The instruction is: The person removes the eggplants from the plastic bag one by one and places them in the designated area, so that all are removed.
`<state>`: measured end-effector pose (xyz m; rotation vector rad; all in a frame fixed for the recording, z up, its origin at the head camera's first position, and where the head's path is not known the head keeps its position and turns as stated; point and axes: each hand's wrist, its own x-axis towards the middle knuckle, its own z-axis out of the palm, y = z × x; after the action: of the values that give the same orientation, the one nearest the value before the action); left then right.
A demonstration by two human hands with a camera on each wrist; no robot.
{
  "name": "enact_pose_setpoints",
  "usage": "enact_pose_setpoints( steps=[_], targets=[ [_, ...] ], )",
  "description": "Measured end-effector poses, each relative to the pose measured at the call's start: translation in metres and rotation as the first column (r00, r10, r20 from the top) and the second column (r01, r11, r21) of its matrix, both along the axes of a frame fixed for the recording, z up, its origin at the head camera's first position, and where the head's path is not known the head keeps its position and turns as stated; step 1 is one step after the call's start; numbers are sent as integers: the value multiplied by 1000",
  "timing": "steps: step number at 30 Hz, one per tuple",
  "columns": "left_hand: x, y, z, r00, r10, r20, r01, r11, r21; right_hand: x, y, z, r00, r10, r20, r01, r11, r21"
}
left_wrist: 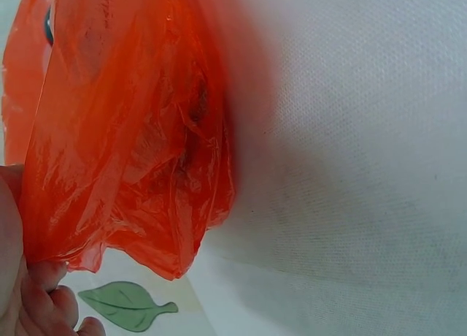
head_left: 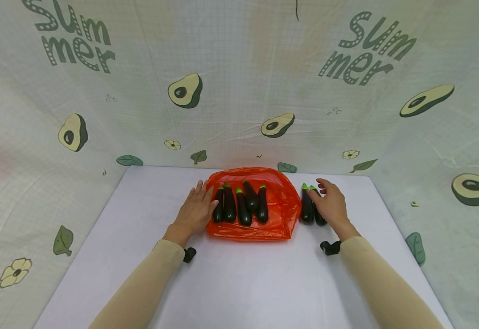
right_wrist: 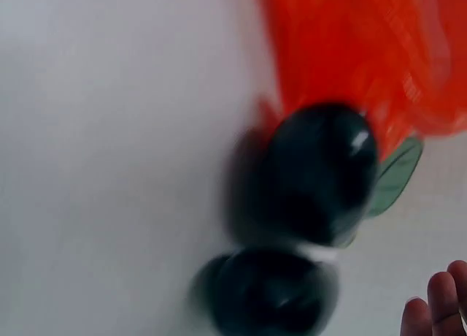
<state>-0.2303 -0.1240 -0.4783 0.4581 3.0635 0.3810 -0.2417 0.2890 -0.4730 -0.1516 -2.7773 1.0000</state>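
Observation:
A red plastic bag point(head_left: 278, 224) lies on the white table with its mouth spread, and several dark eggplants point(head_left: 243, 208) with green stem ends lie side by side in it. My left hand point(head_left: 196, 205) is at the bag's left side, the thumb over the rim and the fingers outside; in the left wrist view the film runs between thumb and fingers. Right of the bag, two more eggplants point(head_left: 307, 206) stand close together. Over them is my right hand point(head_left: 331, 205), fingers loosely bent and thumb apart, gripping nothing. Blurred eggplants point(right_wrist: 321, 172) appear in the right wrist view, apart from the fingertips point(right_wrist: 442, 296).
The white table point(head_left: 243, 283) ends at a hanging cloth point(head_left: 231, 55) with avocado, leaf and lettering prints, which surrounds the back and sides. A black wrist device point(head_left: 330, 248) sits under the right wrist, and another point(head_left: 189, 254) under the left.

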Motion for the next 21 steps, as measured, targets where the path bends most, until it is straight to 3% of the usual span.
enact_pose_setpoints(
  steps=[5,12,21],
  targets=[
    [0,0,1,1000,4,-7,-4,1000,-7,4,-28,13,998,31,-51,-33,999,-34],
    [0,1,3,1000,5,-3,-6,1000,-10,12,-68,23,986,152,-69,-155,987,-41],
    [0,3,4,1000,8,-2,-8,1000,-9,11,-103,0,958,278,64,-280,959,29]
  ],
)
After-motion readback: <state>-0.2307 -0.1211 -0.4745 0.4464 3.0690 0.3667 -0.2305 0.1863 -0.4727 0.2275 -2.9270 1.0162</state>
